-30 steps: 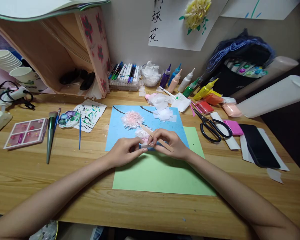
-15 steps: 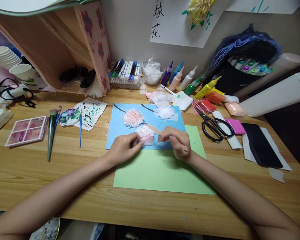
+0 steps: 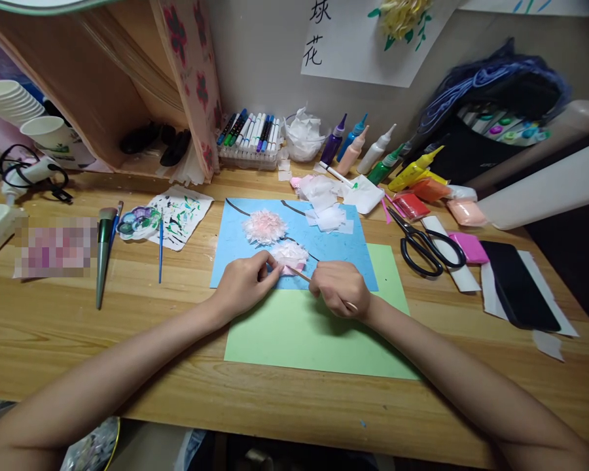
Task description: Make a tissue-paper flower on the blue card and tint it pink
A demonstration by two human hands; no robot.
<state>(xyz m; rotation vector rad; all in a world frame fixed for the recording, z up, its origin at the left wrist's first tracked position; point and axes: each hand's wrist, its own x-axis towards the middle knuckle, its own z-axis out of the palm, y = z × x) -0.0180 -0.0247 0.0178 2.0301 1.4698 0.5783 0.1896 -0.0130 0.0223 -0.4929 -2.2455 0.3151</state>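
A blue sheet of paper (image 3: 226, 261) with dark painted lines lies over a green sheet (image 3: 294, 333). On it sits a round pink-and-white tissue paper flower (image 3: 264, 227). Below that is a second, smaller tissue paper flower (image 3: 288, 252), white on top with pink at its lower edge. My left hand (image 3: 248, 281) has thumb and fingers pinched at this flower's left edge. My right hand (image 3: 341, 288) is closed around a thin wooden stick (image 3: 300, 274), its tip touching the pink lower edge. White tissue squares (image 3: 330, 217) rest on the blue sheet's upper right.
Black-handled scissors (image 3: 427, 252) and a phone (image 3: 520, 284) lie at right. Paint bottles (image 3: 352, 152), a bowl of tissue (image 3: 303, 137) and markers (image 3: 250, 139) line the back. Brushes (image 3: 103, 255) and a paint-stained sheet (image 3: 181, 212) are at left.
My right hand has turned over and lowered, so the stick's tip now meets the pink lower part of the smaller flower. My left hand stays at that flower's edge. The view has shifted slightly.
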